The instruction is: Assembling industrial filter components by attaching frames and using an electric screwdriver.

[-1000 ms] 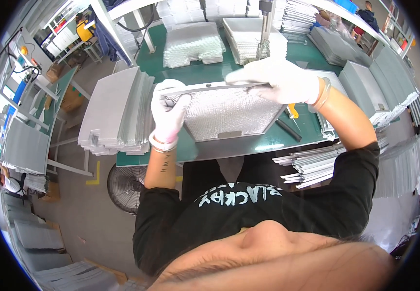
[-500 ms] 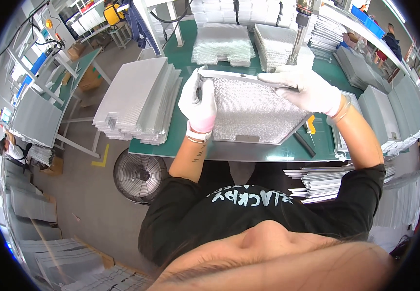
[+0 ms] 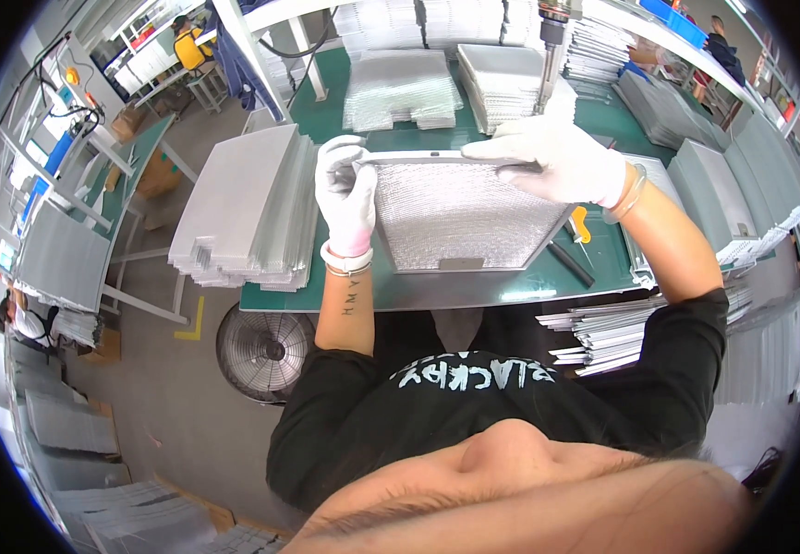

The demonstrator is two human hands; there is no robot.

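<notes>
Since the frame 0.5 s ago, both gloved hands have kept their hold on the mesh panel (image 3: 455,217), which sits slightly lower and more central in view.

Left hand (image 3: 346,192): curled around the panel's upper left corner, fingers closed on the frame. Right hand (image 3: 559,159): fingers together, laid along and gripping the top rim at the upper right.

Panel is at centre frame, over the green table (image 3: 474,288); lower edge near the table's front edge, touching or not cannot be told. Long axis runs left to right; the rimmed top edge faces the upper part of the frame.

Open green surface shows only in a narrow strip below the panel. A stack of grey sheets (image 3: 248,208) crowds the left side, overhanging the table edge. 2 more stacks (image 3: 400,88) sit at upper centre. A yellow-handled tool (image 3: 580,224) lies right of the panel. A round fan (image 3: 264,351) stands on the floor, lower left.
</notes>
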